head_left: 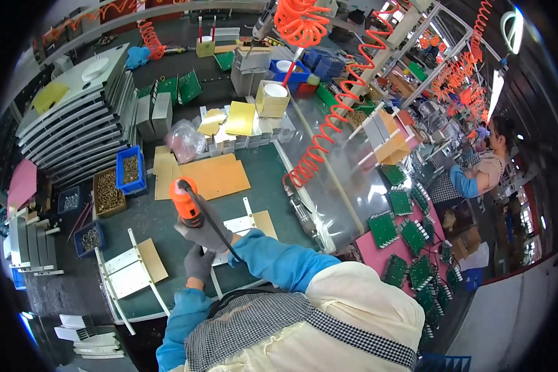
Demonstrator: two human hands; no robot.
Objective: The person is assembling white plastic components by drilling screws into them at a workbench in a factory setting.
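My right hand point(212, 235), in a grey glove, grips an orange and black electric screwdriver point(188, 199); a black cord trails from it over my wrist. Just below, my gloved left hand point(198, 263) is closed beside a white panel point(239, 225) with pale rails, partly covered by my hands and right sleeve. Whatever its fingers hold is hidden. To the left lies a similar white panel point(125, 273) crossed by two pale rails point(149, 271), with a tan sheet point(153, 259) under it. Both lie on the green work mat point(186, 304).
Screws fill a blue bin point(130, 170), a cardboard box point(108, 192) and smaller bins at left. Stacked grey panels point(74, 133) stand behind. An air screwdriver point(305, 217) on a red coiled hose point(328, 133) lies right. Green circuit boards point(415, 239) cover a pink sheet; a co-worker point(477, 167) is beyond.
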